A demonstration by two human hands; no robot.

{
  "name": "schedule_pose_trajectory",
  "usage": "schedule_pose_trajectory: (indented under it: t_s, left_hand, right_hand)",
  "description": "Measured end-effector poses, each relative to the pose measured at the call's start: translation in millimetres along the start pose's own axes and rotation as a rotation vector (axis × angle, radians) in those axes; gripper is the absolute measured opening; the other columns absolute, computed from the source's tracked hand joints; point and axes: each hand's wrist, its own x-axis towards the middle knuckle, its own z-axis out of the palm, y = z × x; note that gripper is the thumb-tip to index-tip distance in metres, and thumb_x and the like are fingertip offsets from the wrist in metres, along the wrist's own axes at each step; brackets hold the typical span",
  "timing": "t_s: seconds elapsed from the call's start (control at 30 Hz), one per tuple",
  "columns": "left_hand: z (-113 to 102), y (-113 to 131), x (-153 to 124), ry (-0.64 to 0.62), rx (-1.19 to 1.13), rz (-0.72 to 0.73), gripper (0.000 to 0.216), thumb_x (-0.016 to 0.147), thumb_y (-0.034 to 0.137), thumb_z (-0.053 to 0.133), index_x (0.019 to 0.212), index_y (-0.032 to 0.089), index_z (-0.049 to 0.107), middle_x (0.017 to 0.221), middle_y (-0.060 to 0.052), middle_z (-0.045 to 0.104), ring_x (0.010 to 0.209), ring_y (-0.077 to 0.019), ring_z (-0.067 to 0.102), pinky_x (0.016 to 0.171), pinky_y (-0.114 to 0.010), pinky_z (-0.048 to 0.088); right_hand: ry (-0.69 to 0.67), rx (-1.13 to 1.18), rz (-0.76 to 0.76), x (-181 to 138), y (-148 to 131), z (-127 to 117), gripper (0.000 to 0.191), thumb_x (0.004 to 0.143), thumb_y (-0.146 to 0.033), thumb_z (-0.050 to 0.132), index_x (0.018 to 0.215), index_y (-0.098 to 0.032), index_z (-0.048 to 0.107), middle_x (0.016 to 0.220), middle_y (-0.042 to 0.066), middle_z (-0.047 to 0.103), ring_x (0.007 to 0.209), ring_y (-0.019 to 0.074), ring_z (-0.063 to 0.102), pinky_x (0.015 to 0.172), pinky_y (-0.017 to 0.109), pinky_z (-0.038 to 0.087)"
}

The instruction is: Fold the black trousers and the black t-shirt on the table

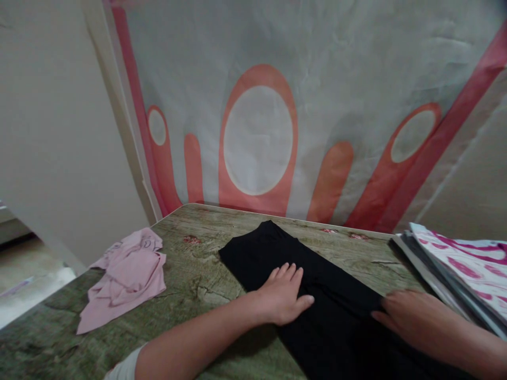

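Lettering (pixel 149 244) on the pink cloth (pixel 127 282) is too crumpled for me to read. I see the black cloth (pixel 332 322) on the table (pixel 206 274), long axis running far left to near right. The left hand (pixel 283 298) lies flat on it; the right hand (pixel 412 315) curls at its edge, whether gripping I cannot tell.

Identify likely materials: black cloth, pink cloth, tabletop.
Black cloth: matte fabric, knit or woven unclear; soft creases, little sheen.
Pink cloth: matte, seemingly thin fabric, perhaps cotton jersey; loose rumples.
Tabletop: wood-look, fairly matte, grain-like pattern; real wood or printed covering, can't tell.
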Motion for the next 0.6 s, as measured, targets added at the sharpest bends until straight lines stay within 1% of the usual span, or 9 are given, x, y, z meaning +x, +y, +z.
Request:
schedule_pose_trajectory:
  t_s: [0.03,0.1,0.13,0.2,0.27,0.3,0.4,0.5,0.6]
  left_hand:
    - [-8.3,-11.5,6.9,0.025,0.012,-0.012,0.068,0.086,0.056,0.028,0.141,0.016,0.021,0.145,-0.014,0.022,0.133,-0.0287,0.017,0.105,-0.046,0.022]
    - [-26.0,-39.2,25.5,0.087,0.042,-0.028,0.059,0.087,0.045,0.034,0.136,0.013,0.031,0.141,-0.013,0.031,0.131,-0.0267,0.025,0.104,-0.042,0.026]
    - [-35.0,-54.3,36.7,0.118,0.053,-0.016,0.053,0.087,0.039,0.038,0.132,0.013,0.038,0.138,-0.013,0.037,0.128,-0.0251,0.031,0.104,-0.038,0.028]
    - [-52.0,-84.2,61.0,0.192,0.057,-0.042,0.041,0.085,0.027,0.042,0.122,0.012,0.051,0.126,-0.011,0.052,0.117,-0.0214,0.045,0.100,-0.031,0.033]
    - [-66.3,-111.0,85.2,0.287,0.056,-0.120,0.034,0.082,0.020,0.046,0.112,0.013,0.060,0.118,-0.009,0.058,0.110,-0.0201,0.051,0.096,-0.028,0.036]
    - [-71.8,-122.6,96.5,0.312,0.058,-0.148,0.032,0.081,0.018,0.046,0.109,0.014,0.062,0.114,-0.009,0.060,0.108,-0.0203,0.053,0.095,-0.028,0.037]
    - [-81.0,-149.5,125.3,0.364,0.062,-0.206,0.027,0.081,0.017,0.046,0.099,0.015,0.067,0.105,-0.009,0.065,0.102,-0.0213,0.056,0.090,-0.030,0.039]
    - [-79.7,-167.1,145.9,0.415,0.055,-0.256,0.023,0.081,0.022,0.049,0.090,0.014,0.069,0.096,-0.011,0.067,0.093,-0.0224,0.059,0.085,-0.031,0.041]
    - [-72.3,-180.0,159.3,0.462,0.035,-0.298,0.028,0.082,0.032,0.049,0.085,0.012,0.069,0.090,-0.014,0.067,0.086,-0.0223,0.061,0.079,-0.031,0.043]
  right_hand:
    - [-0.084,-0.071,-0.069,19.9,-22.4,-12.4,0.035,0.078,-0.042,0.045,0.060,-0.022,0.068,0.066,0.014,0.068,0.065,0.0319,0.065,0.063,0.045,0.046]
    - [-0.135,-0.118,-0.152,61.5,-60.5,-30.9,0.032,0.082,-0.031,0.041,0.072,-0.020,0.070,0.077,0.015,0.069,0.074,0.0315,0.065,0.068,0.043,0.047]
    - [-0.137,-0.099,-0.165,82.7,-75.0,-36.2,0.031,0.082,-0.030,0.041,0.077,-0.018,0.070,0.081,0.016,0.069,0.077,0.0314,0.065,0.069,0.043,0.046]
    - [-0.081,0.004,-0.154,124.5,-94.4,-39.0,0.029,0.083,-0.027,0.042,0.082,-0.017,0.069,0.088,0.016,0.069,0.084,0.0300,0.064,0.074,0.040,0.045]
    - [-0.035,0.044,-0.148,162.6,-104.1,-33.7,0.028,0.084,-0.024,0.041,0.092,-0.016,0.067,0.098,0.015,0.067,0.091,0.0275,0.061,0.076,0.036,0.045]
    - [-0.012,0.064,-0.141,179.0,-106.8,-29.0,0.029,0.084,-0.022,0.040,0.098,-0.016,0.065,0.103,0.014,0.065,0.093,0.0257,0.060,0.077,0.033,0.044]
    - [0.059,0.118,-0.103,214.3,-111.1,-11.3,0.032,0.087,-0.020,0.037,0.108,-0.015,0.060,0.111,0.012,0.061,0.098,0.0219,0.057,0.080,0.030,0.042]
    - [0.133,0.164,-0.059,229.8,-112.5,7.3,0.034,0.090,-0.023,0.034,0.111,-0.016,0.058,0.113,0.011,0.058,0.102,0.0216,0.052,0.085,0.030,0.038]
    - [0.197,0.202,-0.025,234.7,-110.5,23.7,0.035,0.092,-0.026,0.031,0.114,-0.017,0.057,0.112,0.011,0.057,0.106,0.0230,0.048,0.087,0.033,0.034]
